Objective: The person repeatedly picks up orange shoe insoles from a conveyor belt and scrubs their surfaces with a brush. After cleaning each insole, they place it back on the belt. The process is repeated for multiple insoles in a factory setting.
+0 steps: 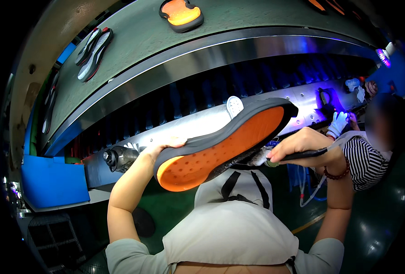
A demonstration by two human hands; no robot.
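Observation:
A large shoe sole [227,148], black-rimmed with an orange inner face, is tilted up in front of my body. My left hand [161,147] grips it by the heel end, the fingers partly hidden behind it. In my right hand [303,148] is a brush [260,158] with a dark handle and pale bristles. The bristles are at the lower black edge of the sole; whether they touch it I cannot tell.
Beyond a metal ledge runs a green conveyor belt [136,43], carrying an orange-and-black sole [183,16] and white-and-black soles [95,55]. A dark bottle [120,158] stands by my left forearm, near a blue box [54,180]. At right sits a person in a striped shirt [366,160].

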